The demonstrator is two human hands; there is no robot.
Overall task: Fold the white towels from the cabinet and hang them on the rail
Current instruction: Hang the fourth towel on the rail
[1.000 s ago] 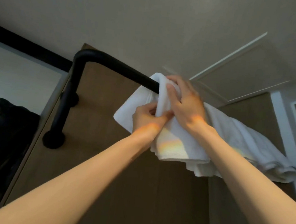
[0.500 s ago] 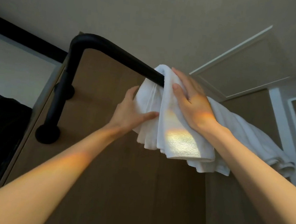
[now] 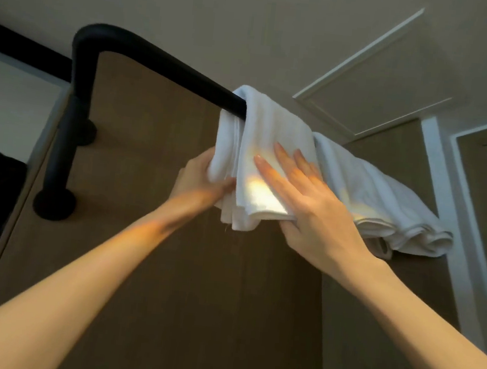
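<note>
The single view comes from a wide-angle camera worn on the person's head. It tilts steeply upward, so the ceiling (image 3: 195,5) fills the top of the frame. The black rail (image 3: 164,65) runs from upper left toward the middle. The towel (image 3: 272,127) on the rail is close, at arm's reach. The left forearm (image 3: 108,260) and right forearm (image 3: 402,315) enter from the bottom corners.

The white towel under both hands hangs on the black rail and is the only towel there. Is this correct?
Not the only one: the head view shows a second towel on the black rail, beside the white towel that the left hand and right hand touch.
</note>
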